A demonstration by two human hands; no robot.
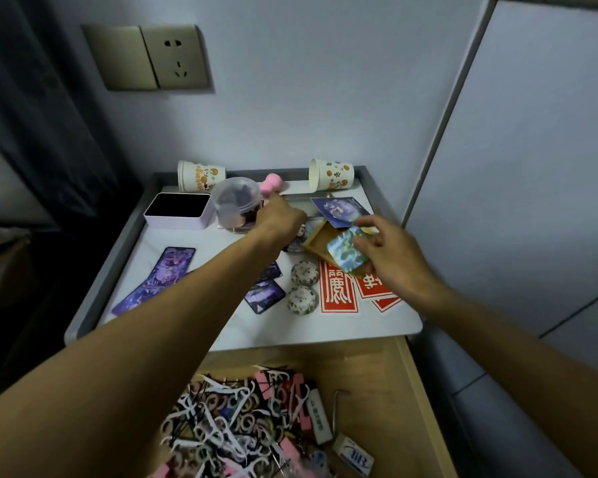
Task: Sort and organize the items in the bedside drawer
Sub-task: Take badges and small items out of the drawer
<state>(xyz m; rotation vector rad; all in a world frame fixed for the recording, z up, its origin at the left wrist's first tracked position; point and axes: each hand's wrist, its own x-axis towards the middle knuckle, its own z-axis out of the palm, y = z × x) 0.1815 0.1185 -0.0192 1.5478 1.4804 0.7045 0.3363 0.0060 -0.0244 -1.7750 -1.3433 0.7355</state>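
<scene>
Right hand pinches iridescent card at wooden tray; best lowered flat, edges squared. Left hand is beside pink toy; its grip cannot be told.

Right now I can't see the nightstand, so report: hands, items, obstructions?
Left hand by pink sponge, grip unclear. Right hand pinches shiny card. Drawer jumbled, floss picks.

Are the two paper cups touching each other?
Apart. Head view shows the left paper cup and right paper cup far apart, a pink object between them.
</scene>
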